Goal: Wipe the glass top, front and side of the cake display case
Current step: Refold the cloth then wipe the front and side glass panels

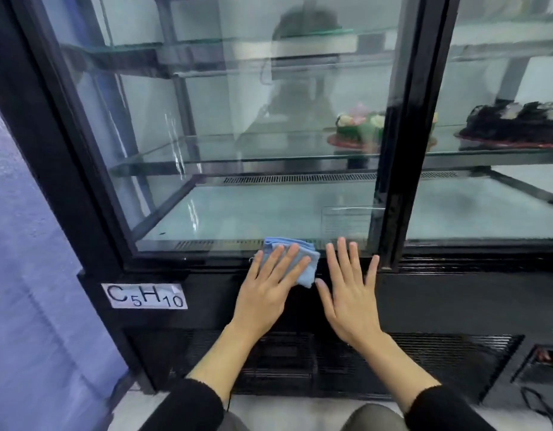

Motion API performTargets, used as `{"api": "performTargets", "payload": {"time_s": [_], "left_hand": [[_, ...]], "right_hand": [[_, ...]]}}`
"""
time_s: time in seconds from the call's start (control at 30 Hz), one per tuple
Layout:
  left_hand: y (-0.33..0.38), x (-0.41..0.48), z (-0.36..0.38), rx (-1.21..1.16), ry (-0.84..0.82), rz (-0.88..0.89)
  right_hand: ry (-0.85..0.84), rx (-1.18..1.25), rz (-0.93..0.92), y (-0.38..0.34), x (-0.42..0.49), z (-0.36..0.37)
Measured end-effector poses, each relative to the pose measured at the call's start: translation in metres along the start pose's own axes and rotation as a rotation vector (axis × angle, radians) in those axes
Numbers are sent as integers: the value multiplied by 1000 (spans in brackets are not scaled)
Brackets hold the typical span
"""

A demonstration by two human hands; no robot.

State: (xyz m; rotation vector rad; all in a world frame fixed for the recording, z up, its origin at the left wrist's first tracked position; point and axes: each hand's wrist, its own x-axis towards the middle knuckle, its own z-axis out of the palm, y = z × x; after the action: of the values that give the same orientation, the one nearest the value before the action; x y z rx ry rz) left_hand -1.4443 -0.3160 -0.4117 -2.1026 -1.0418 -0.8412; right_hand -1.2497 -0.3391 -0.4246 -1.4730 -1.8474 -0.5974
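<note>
The cake display case fills the view, its front glass pane [238, 135] framed in black. A folded light-blue cloth [303, 262] lies flat against the pane's bottom edge and the black frame below it. My left hand [269, 290] presses on the cloth with straight, spread fingers. My right hand [350, 293] rests flat just to the right of the cloth, fingers straight, fingertips on the lowest strip of glass. It holds nothing.
A black vertical post [405, 135] divides the front into two panes. Inside sit a green decorated cake [359, 129] and a dark chocolate cake [514, 126] on a glass shelf. A white C5H10 label [144, 296] and a vent grille [331, 362] lie below. A blue wall [26, 244] stands left.
</note>
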Motion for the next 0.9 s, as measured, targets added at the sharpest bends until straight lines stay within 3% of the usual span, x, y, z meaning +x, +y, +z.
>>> {"api": "performTargets", "payload": {"time_s": [0.2,0.23,0.37,0.43,0.53,0.73,0.9], "left_hand": [[-59,-48,-13,-65,137,-383],[-49,-39,-11,-77,141,-353],[1,1,3,-76,66,63],[-6,2,6,-46,62,108],[-54,-29,0,39,94,45],[-183,-112,-29,22,100,-248],[-173,-101,-27,-24,138,-333]], "right_hand": [[-6,-85,102,-18,0,18],[-5,-81,103,-19,0,18],[21,-66,111,-25,0,16],[22,-73,111,-20,-1,13],[4,-77,114,-16,-3,11],[4,-111,135,-19,-2,14],[7,-139,131,-22,-2,8]]}}
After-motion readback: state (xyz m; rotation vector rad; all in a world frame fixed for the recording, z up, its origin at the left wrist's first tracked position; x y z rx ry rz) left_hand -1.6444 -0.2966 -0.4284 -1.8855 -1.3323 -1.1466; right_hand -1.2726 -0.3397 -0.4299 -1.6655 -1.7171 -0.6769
